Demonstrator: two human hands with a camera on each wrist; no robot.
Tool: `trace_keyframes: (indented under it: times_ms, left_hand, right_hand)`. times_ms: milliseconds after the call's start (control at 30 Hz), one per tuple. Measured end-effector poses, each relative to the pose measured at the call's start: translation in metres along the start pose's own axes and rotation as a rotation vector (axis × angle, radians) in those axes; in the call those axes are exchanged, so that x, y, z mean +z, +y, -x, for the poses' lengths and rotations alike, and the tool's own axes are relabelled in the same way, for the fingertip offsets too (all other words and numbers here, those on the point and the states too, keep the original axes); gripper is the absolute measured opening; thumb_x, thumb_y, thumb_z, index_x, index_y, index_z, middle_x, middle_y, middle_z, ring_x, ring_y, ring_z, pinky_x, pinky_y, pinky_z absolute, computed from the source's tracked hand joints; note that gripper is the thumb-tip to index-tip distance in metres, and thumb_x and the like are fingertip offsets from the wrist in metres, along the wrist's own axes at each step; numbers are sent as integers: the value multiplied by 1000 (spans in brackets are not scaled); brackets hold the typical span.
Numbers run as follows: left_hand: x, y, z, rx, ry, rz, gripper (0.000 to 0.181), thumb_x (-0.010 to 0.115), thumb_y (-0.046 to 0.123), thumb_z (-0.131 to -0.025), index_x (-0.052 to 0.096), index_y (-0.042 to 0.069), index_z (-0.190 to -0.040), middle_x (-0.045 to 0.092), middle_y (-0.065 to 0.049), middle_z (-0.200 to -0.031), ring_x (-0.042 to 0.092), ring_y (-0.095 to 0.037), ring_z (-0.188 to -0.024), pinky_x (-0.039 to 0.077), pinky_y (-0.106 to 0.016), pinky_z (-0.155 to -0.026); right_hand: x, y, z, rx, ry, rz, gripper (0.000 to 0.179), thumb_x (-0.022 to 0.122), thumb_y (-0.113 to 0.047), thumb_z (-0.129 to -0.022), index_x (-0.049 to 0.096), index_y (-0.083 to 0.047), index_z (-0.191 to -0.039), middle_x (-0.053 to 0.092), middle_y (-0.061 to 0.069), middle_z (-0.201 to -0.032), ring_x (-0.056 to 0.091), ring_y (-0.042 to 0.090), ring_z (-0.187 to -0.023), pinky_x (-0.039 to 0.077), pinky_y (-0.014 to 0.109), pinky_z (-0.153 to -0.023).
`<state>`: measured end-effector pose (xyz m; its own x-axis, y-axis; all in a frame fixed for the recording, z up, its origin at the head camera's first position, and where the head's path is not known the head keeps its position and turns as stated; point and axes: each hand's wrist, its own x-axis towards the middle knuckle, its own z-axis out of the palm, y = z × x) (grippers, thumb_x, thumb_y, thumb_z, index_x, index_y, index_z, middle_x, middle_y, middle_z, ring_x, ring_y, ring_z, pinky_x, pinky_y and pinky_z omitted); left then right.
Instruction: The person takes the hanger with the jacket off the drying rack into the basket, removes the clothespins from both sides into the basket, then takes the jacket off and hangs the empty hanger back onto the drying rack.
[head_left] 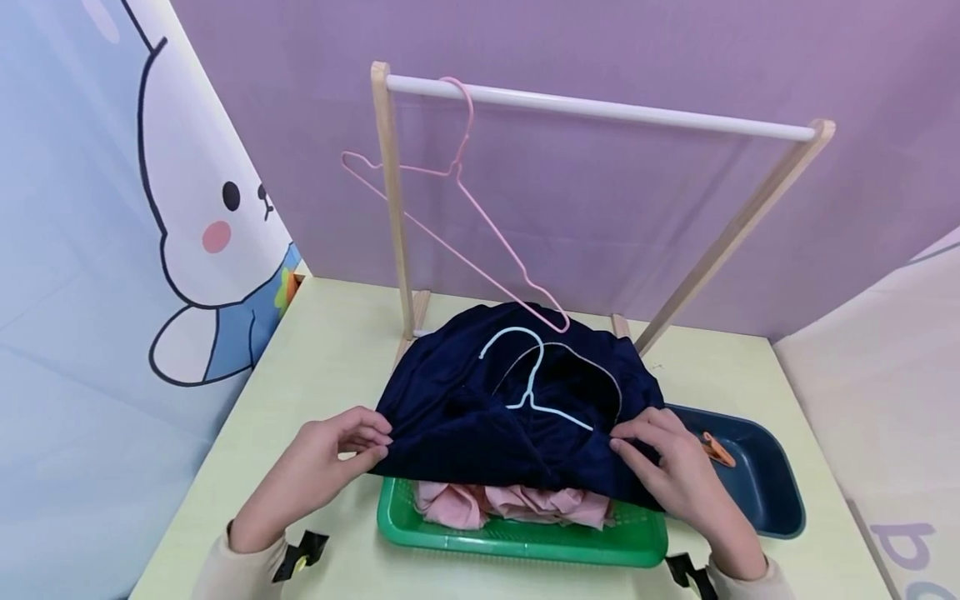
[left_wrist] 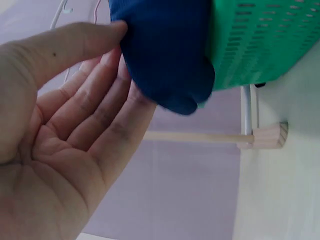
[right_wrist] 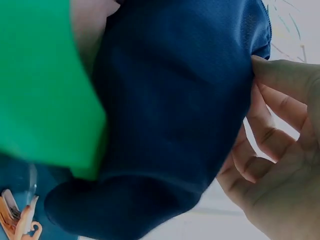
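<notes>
- Navy garment (head_left: 465, 446): bunched over far part of green basket (head_left: 517, 552), pale-blue hanger (head_left: 530, 385) in its opening, partly covered.
- Left hand (head_left: 337, 452): fingers pinching garment's left edge.
- Right hand (head_left: 671, 458): fingers pinching right side.
- Step, likely: seating hanger inside.
- Next probably needs shoulders squared, then hook lifted to rail (head_left: 600, 105).

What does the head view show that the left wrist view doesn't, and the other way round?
Only the head view shows the right hand, the pink cloth and the dark blue bin with an orange clip.

Only the left wrist view shows the palm of the left hand and the striped end of the rack's wooden foot.

Both show the left hand pinching the navy cloth's edge, and the green basket.
</notes>
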<state>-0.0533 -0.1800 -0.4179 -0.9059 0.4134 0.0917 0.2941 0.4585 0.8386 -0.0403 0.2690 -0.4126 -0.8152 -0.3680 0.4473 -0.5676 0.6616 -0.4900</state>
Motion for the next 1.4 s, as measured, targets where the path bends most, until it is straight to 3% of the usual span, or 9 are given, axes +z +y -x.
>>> trace_keyframes:
  times_ms: [200,467,667,967,1167,1400]
  left_hand:
    - [8,14,-10,42,68,-100,26,75,-2,-88,65,16,-103,71,13,-93,68,-4,-85,58,-28,-77]
    - [14,31,-23,96,148,-166,29,76,-5,-86,64,14,-104,73,6,-96,70,-7,-87,58,-26,-77]
    - [18,42,-33,162,212,-170,28,76,-4,-86,63,14,-103,74,4,-97,70,-9,-91,59,-29,-77]
    - [27,56,-45,236,257,-194,28,76,-3,-86,62,13,-103,72,3,-99,69,-8,-94,59,-31,-79]
    - [29,66,-49,258,277,-186,27,76,-2,-87,62,13,-104,71,3,-101,68,-7,-97,58,-31,-82]
    - [30,66,-47,248,311,-194,28,74,-2,-88,58,14,-106,71,3,-103,67,-8,-98,58,-33,-81]
  right_hand:
    - [1,-3,-6,-17,15,-6,31,78,8,-78,73,-17,-95,63,-11,-96,51,11,-88,41,22,-72]
    - [0,-9,-17,-23,12,-19,25,77,4,-82,73,-15,-97,65,-7,-98,53,11,-89,41,23,-74]
    - [2,-13,-23,-54,28,4,28,78,6,-80,74,-16,-97,65,-8,-99,54,11,-91,42,23,-73]
    - [5,-19,-34,-70,11,-10,22,77,2,-83,74,-14,-98,66,-5,-99,53,14,-91,42,25,-75]
    - [10,-22,-37,-68,3,-13,18,76,-2,-84,74,-13,-98,66,-5,-100,53,15,-92,41,26,-75]
    - [8,-27,-41,-69,-12,-8,19,76,-2,-85,73,-14,-100,65,-7,-100,52,12,-88,39,24,-70]
